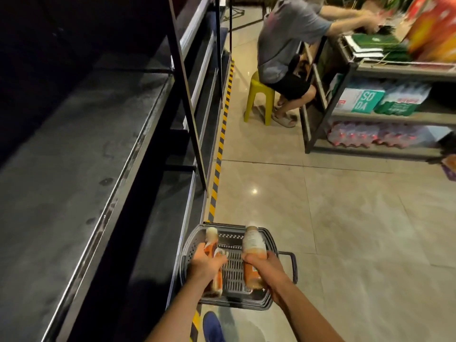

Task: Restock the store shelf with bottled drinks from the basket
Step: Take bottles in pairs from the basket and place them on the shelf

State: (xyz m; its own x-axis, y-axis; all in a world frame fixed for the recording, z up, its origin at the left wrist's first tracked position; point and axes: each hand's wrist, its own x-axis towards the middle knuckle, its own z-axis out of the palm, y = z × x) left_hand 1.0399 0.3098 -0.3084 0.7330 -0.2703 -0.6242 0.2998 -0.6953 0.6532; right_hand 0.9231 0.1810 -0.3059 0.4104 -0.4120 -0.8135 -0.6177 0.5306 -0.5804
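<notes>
A dark grey plastic basket [259, 233] stands on the tiled floor beside the shelf unit. My left hand [204, 264] grips an orange bottled drink [211, 239] with a pale cap, over the basket's left side. My right hand [259, 264] grips a second orange bottle [253, 240] by its middle, cap pointing away from me. Both bottles are blurred. Whether more bottles lie in the basket, under my hands, I cannot tell. The dark metal store shelf [81, 154] stretches along the left, its boards bare.
A yellow-and-black hazard strip [219, 154] runs along the shelf's foot. A person sits on a yellow stool [259, 102] ahead, leaning over a rack [370, 114] stocked with soda cartons and bottle packs. My blue shoe [212, 327] shows near the bottom.
</notes>
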